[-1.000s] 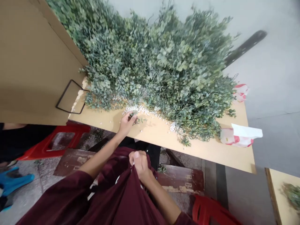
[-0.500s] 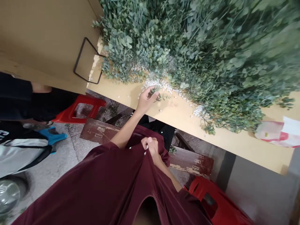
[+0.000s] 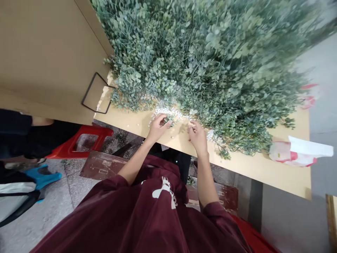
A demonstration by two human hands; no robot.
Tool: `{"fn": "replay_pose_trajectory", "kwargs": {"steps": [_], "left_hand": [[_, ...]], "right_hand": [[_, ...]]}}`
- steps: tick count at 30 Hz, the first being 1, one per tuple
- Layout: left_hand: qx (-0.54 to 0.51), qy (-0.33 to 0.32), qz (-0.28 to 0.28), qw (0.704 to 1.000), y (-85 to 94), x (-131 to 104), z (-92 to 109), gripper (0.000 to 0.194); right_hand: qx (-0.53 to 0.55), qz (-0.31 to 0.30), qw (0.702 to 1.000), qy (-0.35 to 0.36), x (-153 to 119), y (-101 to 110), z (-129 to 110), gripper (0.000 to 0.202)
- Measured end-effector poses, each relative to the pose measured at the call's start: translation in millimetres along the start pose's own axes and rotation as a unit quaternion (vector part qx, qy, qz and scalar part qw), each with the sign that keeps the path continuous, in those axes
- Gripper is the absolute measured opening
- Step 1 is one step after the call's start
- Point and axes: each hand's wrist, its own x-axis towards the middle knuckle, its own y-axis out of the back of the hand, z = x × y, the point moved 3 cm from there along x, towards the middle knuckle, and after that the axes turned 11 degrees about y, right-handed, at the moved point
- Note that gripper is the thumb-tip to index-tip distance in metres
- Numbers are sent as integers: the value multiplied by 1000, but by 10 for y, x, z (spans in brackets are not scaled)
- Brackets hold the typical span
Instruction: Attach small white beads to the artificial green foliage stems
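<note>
A small green sprig (image 3: 170,120) is held in the curled fingers of my left hand (image 3: 158,128), just over the table's near part. My right hand (image 3: 197,136) is closed, its fingertips at the small white pieces; anything between them is too small to make out. The white pieces (image 3: 168,110) lie scattered between both hands and the leaves. Beyond them, a large heap of green leafy stems (image 3: 189,59) covers much of the wooden table (image 3: 284,177).
A cardboard box (image 3: 52,63) stands at the left, beside a black wire frame (image 3: 96,93). A red and white plastic bag (image 3: 292,153) lies at the right. Below are a red stool (image 3: 76,140), a wooden bench (image 3: 102,165) and a seated person's dark clothing (image 3: 13,133).
My right hand has let go of the maroon shirt and moved up to the white pieces. My left hand still has the sprig. The view has shifted.
</note>
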Motion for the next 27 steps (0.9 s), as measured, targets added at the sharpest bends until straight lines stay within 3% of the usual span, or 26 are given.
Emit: {"fn": "replay_pose_trajectory", "kwargs": {"steps": [6, 13, 20, 27], "left_hand": [[-62, 55, -39, 996, -40, -3, -41, 49], [-44, 62, -67, 995, -42, -27, -11, 46], [3, 33, -120, 992, -65, -18, -32, 38], [26, 17, -112, 993, -154, -8, 90, 34]], "right_hand": [[43, -50, 995, -69, 220, -136, 129, 17], [104, -69, 988, -95, 217, -131, 134, 24], [282, -7, 957, -61, 132, -100, 90, 32], [364, -3, 928, -82, 181, -272, 81, 31]]}}
